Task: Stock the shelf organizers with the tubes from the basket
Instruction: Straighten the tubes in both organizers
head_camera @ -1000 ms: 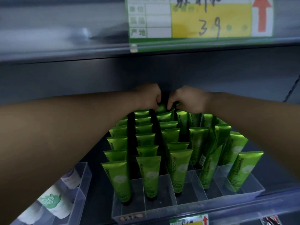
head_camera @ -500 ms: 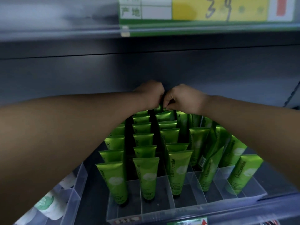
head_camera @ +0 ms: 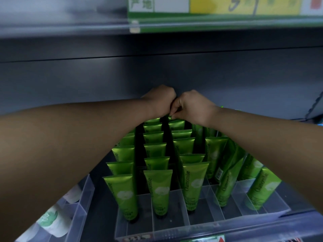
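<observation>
Several green Chamomile tubes [head_camera: 125,194] stand cap-down in rows inside a clear divided shelf organizer [head_camera: 201,222]. Both my arms reach to its back row. My right hand [head_camera: 192,105] pinches the top edge of a rearmost green tube [head_camera: 174,117]. My left hand [head_camera: 160,100] is curled beside it, knuckles touching the right hand, fingertips hidden at the same tube. In the right-hand columns some tubes [head_camera: 225,182] lean sideways. The front cells of the organizer hold nothing. The basket is not in view.
A second clear bin [head_camera: 83,198] at the lower left holds white tubes with green marks [head_camera: 50,222]. The upper shelf's edge with a green and yellow price label [head_camera: 209,13] hangs overhead. A dark back panel [head_camera: 244,75] stands just behind my hands.
My hands have come together at the back row until the knuckles touch. The view has tipped slightly downward; the tubes in front stand as before.
</observation>
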